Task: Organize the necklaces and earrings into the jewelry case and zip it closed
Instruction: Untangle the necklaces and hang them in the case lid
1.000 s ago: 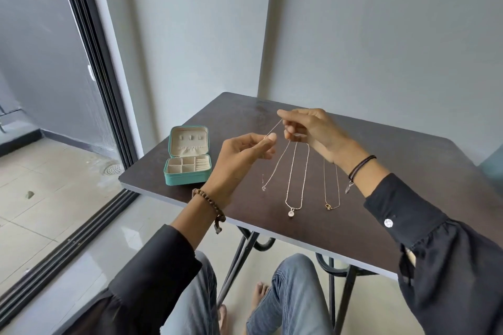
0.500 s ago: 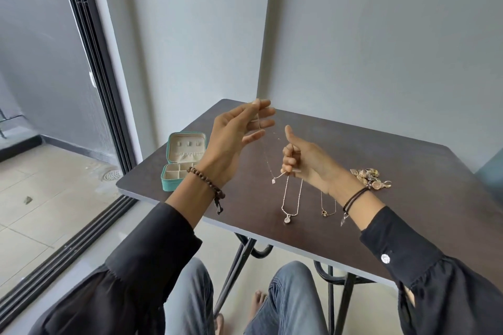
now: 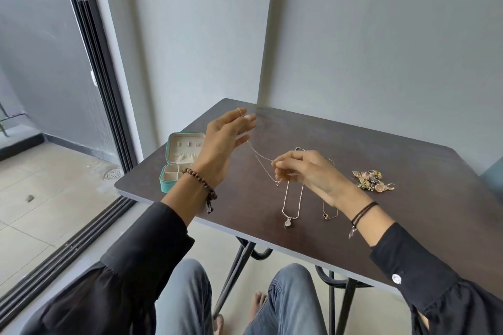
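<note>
Change: a second ago, both hands close together with a short length of chain taut between them; now drawn apart, left high and right low, with a long run of chain opened out.
Left hand (image 3: 223, 144): raised over the far left part of the table (image 3: 408, 212), pinching the upper end of the lifted necklace (image 3: 260, 156) at thumb and forefinger tips, other fingers spread.
Right hand (image 3: 304, 171): lower, near mid-table, fingertips pressed together on the same chain, with its small pendant dangling just beneath.
Lifted necklace: in the air between the two hands, clear of the tabletop, not yet in the case.
Meaning for the task: chain probably straightened and ready to carry left; nothing visibly stowed so far.
Jewelry case (image 3: 164, 184): open at the table's left corner, lid upright, partly hidden behind the left wrist; visible compartments seemingly bare.
Also on the table: pendant necklace (image 3: 288, 222) and gold necklace (image 3: 325, 216) side by side, partly under the right hand; earrings (image 3: 373, 181) heaped to the right, well apart from the case.
In the way: left forearm between chain and case; some risk of the hanging loop snagging the necklaces below.
</note>
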{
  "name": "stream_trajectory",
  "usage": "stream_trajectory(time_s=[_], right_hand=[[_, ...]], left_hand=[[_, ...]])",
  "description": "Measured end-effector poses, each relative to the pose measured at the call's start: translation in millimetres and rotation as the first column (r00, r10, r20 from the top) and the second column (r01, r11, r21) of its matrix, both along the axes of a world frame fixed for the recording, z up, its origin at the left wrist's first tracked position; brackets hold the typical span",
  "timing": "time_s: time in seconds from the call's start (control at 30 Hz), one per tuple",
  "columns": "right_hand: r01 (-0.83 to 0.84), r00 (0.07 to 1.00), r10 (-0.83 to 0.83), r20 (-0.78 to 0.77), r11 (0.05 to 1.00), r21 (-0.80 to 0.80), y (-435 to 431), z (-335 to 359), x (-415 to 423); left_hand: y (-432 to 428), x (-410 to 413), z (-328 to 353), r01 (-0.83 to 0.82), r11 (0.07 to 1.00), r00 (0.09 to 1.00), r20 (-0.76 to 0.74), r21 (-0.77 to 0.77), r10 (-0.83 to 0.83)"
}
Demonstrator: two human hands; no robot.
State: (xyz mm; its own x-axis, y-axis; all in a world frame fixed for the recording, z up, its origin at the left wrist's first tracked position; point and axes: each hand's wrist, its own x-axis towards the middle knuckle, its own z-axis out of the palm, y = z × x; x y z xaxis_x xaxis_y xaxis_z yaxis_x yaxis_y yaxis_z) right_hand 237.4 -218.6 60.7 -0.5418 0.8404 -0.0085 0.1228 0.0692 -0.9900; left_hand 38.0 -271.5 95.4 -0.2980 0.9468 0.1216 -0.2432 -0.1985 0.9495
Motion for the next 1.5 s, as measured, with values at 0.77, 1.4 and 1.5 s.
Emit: stream_trajectory(time_s=[0.77,1.4,1.5], right_hand=[[0.113,0.992,-0.124,0.011,0.94,0.322,-1.7,43.2,-2.6],[-0.011,0.934,-0.065,-0.351,0.978,-0.211,-13.7,43.4,0.3],[0.012,0.937,-0.067,-0.343,0.987,-0.159,-13.4,43.3,-1.8]], left_hand=[[-9.7,24.3,1.8,0.149,0.97,0.832,-0.506,-0.191,-0.228],[-5.2,25.3,6.8,0.209,0.959,0.907,-0.328,-0.193,-0.264],[-5.7,24.2,7.1,0.21,0.963,0.913,-0.318,-0.169,-0.255]])
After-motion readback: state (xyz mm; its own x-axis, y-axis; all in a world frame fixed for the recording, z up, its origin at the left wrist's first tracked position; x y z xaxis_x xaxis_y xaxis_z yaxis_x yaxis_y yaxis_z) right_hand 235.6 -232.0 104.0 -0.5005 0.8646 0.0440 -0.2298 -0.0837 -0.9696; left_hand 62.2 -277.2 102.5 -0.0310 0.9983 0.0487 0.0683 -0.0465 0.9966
